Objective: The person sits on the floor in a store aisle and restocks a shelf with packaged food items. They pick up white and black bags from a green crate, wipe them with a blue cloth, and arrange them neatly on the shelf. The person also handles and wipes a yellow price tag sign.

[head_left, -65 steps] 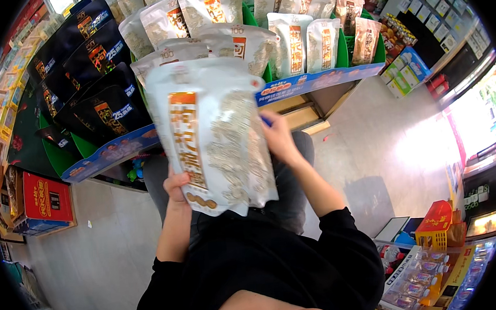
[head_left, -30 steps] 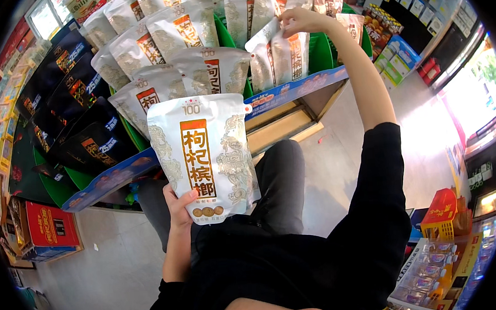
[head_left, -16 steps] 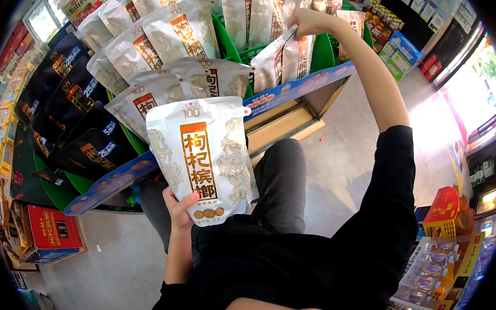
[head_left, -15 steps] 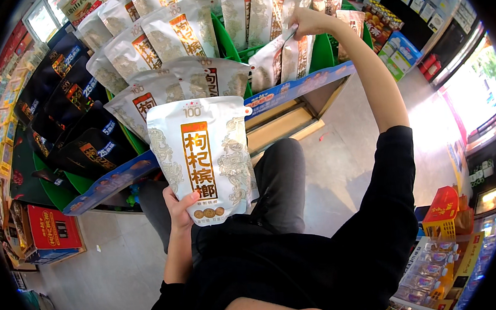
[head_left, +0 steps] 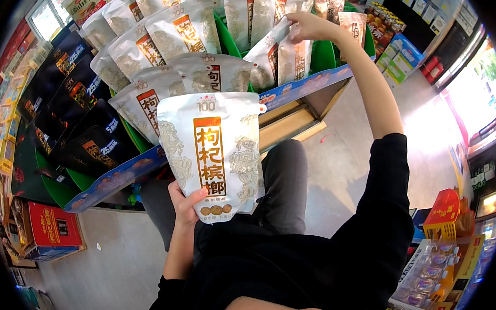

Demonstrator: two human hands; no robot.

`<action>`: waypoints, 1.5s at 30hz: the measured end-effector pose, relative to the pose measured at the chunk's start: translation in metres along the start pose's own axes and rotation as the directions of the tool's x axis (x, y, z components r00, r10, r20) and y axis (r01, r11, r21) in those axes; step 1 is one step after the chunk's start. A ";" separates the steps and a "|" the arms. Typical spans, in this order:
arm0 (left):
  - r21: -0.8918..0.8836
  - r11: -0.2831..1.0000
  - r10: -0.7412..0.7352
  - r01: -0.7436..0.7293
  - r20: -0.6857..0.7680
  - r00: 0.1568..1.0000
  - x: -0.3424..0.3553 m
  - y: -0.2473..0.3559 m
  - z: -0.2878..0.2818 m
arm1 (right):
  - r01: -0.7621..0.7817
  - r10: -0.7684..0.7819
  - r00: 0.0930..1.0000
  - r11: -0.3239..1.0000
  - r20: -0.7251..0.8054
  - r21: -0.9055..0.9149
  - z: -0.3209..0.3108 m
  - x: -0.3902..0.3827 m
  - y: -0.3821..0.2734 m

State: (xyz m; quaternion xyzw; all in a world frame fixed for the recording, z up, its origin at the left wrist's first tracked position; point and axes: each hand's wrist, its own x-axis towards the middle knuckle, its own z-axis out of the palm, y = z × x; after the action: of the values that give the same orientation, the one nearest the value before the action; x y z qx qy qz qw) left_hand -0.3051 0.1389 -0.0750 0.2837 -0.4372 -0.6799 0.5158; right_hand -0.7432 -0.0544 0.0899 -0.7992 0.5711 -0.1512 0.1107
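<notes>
My left hand (head_left: 186,204) grips the lower left of an upright white stand-up pouch (head_left: 239,147), its thumb across the front. The pouch has an orange label and grey dragon patterns; an edge behind it suggests more than one, but I cannot tell how many. My right arm stretches forward to the display rack, where my right hand (head_left: 312,27) has its fingers closed at the top edge of a tilted white pouch (head_left: 263,56). Just under that hand stands another pale pouch (head_left: 294,61). The fingertips behind the pouch are partly hidden.
The rack has green dividers (head_left: 324,53) and a blue front edge (head_left: 116,177). Several white pouches (head_left: 183,31) fill its middle, black packs (head_left: 91,147) its left. A red box (head_left: 50,224) stands on the floor at left. Bottled drinks (head_left: 431,271) are at lower right.
My left hand has shifted slightly right with its pouch. My right hand has moved a little left, and the top of the tilted pouch has risen slightly with it.
</notes>
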 end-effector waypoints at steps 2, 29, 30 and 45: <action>-0.004 1.000 0.004 -0.004 0.010 1.000 0.002 -0.001 0.003 | 0.011 -0.018 0.999 0.987 -0.045 -0.162 -0.002 -0.017 -0.022; 0.000 1.000 -0.003 0.003 0.019 1.000 -0.006 -0.005 0.003 | -0.086 0.117 0.990 0.945 0.079 -0.315 -0.012 -0.013 -0.011; 0.009 1.000 0.006 -0.006 0.016 1.000 -0.006 -0.008 0.001 | -0.151 0.183 0.982 0.919 0.055 -0.365 -0.008 -0.010 -0.014; -0.019 1.000 -0.011 0.012 0.063 0.998 -0.009 -0.002 0.016 | 0.065 -0.169 0.954 0.922 -0.246 -0.381 0.011 -0.018 0.003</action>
State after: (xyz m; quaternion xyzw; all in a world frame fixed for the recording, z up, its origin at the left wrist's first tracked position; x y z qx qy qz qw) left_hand -0.3163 0.1526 -0.0701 0.2597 -0.4450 -0.6957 0.5007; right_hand -0.7475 -0.0383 0.0768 -0.8098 0.5499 -0.1569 -0.1310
